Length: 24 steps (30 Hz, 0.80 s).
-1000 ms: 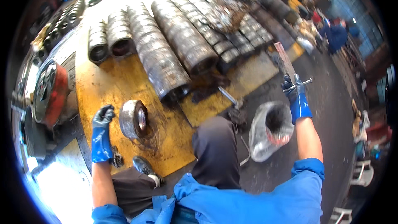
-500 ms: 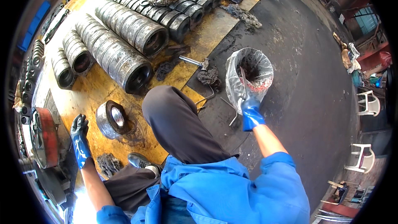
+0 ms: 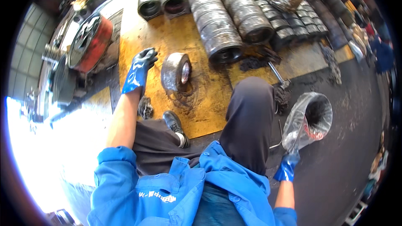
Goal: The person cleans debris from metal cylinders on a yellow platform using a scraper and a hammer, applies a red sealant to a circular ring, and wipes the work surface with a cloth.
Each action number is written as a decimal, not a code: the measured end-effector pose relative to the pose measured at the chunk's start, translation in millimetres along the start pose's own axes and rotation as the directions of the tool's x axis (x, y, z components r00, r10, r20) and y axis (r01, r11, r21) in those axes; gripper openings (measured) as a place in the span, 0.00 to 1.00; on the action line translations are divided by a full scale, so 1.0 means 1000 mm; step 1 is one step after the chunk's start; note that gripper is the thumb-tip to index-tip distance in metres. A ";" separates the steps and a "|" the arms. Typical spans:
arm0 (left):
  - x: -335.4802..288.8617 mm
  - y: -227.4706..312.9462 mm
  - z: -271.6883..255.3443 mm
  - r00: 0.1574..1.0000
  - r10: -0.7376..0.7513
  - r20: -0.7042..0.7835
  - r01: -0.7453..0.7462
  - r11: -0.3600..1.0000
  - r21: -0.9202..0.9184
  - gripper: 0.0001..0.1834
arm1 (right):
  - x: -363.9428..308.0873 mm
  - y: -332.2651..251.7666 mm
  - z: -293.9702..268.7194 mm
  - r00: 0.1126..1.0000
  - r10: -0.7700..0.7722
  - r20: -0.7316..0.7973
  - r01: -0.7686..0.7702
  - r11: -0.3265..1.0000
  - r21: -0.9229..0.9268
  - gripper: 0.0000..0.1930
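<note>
Metal ring (image 3: 169,73), thick and smeared with grime, is being supported on edge by the yellow board (image 3: 205,117), its bore facing right. On its left side it is being flanked closely by the left hand (image 3: 144,60) — a gap is showing between glove and metal, and the gloved fingers are being held loosely curled, apart from the thumb. From the right hand (image 3: 289,163) the ring is being separated by the person's raised knee (image 3: 251,100).

Compared with a second ago, the right hand is being held lower: it is being placed at the near side of the plastic-lined container (image 3: 295,119) instead of being raised beyond it with a flat scraper and a metal rod in its grip. Half a second ago the scraper was being dipped into the container's mouth; now the blade is being lost against the plastic, and whether anything is being gripped cannot be told. The left hand is still being kept beside the ring.

Farther out, a shoe (image 3: 171,121) and a grey rag (image 3: 145,108) are being seen on the ring's near side. Beyond it, rows of stacked rings (image 3: 213,21) are being carried by the board — and at far left a red drum (image 3: 100,44) is being shown.
</note>
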<state>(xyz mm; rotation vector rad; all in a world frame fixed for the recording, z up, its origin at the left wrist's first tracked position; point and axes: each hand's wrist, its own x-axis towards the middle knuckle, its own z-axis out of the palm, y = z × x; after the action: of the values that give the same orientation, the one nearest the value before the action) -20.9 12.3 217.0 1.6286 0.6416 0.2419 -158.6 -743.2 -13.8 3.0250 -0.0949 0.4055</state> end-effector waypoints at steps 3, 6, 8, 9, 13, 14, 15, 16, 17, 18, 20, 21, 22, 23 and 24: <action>0.015 -0.018 -0.024 0.993 -0.082 -0.089 0.077 0.996 -0.052 0.22 | 0.018 -0.023 -0.039 0.954 0.300 0.026 -0.262 0.785 0.561 0.16; 0.021 -0.024 -0.016 0.986 -0.118 -0.117 0.106 0.989 -0.108 0.18 | 0.061 -0.040 -0.133 0.681 0.451 0.576 -0.664 0.051 0.746 0.19; 0.030 -0.021 -0.004 0.983 -0.144 -0.111 0.132 0.985 -0.113 0.17 | 0.065 0.020 -0.103 0.996 0.046 0.080 -0.078 0.887 0.455 0.23; 0.035 -0.021 0.003 0.981 -0.158 -0.110 0.145 0.983 -0.114 0.17 | 0.087 0.044 -0.091 0.937 -0.143 -0.319 0.230 0.939 0.255 0.23; 0.034 -0.024 -0.006 0.981 -0.135 -0.136 0.120 0.986 -0.117 0.17 | 0.197 -0.061 -0.212 0.974 0.066 -0.217 0.073 0.813 0.577 0.22; 0.035 -0.023 -0.004 0.981 -0.136 -0.141 0.120 0.985 -0.120 0.17 | 0.219 -0.091 -0.235 0.971 0.065 -0.231 0.129 0.671 0.730 0.22; 0.037 -0.024 0.001 0.981 -0.138 -0.134 0.121 0.984 -0.128 0.17 | 0.244 -0.105 -0.242 0.970 0.065 -0.236 0.131 0.678 0.723 0.22; 0.037 -0.023 0.000 0.982 -0.143 -0.126 0.132 0.987 -0.088 0.16 | 0.271 -0.118 -0.246 0.997 -0.010 -0.072 0.060 0.666 0.744 0.23; 0.035 -0.022 -0.004 0.981 -0.147 -0.124 0.142 0.989 -0.047 0.16 | 0.295 -0.133 -0.247 0.991 -0.090 0.095 -0.013 0.656 0.754 0.25; 0.034 -0.022 -0.005 0.981 -0.145 -0.129 0.138 0.988 -0.061 0.15 | 0.311 -0.157 -0.243 0.977 -0.169 0.128 -0.033 0.477 0.878 0.23; 0.030 -0.022 -0.008 0.982 -0.133 -0.131 0.119 0.987 -0.110 0.15 | 0.327 -0.212 -0.218 0.787 -0.591 0.176 -0.437 -0.333 0.835 0.22; 0.031 -0.021 -0.007 0.986 -0.114 -0.120 0.094 0.983 -0.159 0.15 | 0.325 -0.240 -0.210 0.619 -0.778 0.108 -0.628 -0.408 0.662 0.22; 0.029 -0.019 -0.013 0.984 -0.120 -0.132 0.093 0.976 -0.197 0.15 | 0.314 -0.281 -0.206 0.645 -0.749 0.154 -0.528 -0.291 0.798 0.20; 0.023 -0.008 -0.010 0.980 -0.139 -0.144 0.106 0.971 -0.216 0.13 | 0.286 -0.321 -0.206 0.740 -0.661 0.125 0.111 0.303 0.946 0.19; 0.013 0.005 -0.016 0.968 -0.164 -0.190 0.119 0.966 -0.227 0.13 | 0.259 -0.358 -0.204 0.728 -0.678 0.102 0.347 0.492 0.798 0.18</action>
<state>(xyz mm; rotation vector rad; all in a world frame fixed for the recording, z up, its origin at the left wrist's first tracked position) -16.4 32.4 221.8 1.3534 0.8592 0.3667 63.8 -381.2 222.8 3.5594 1.2888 -0.3798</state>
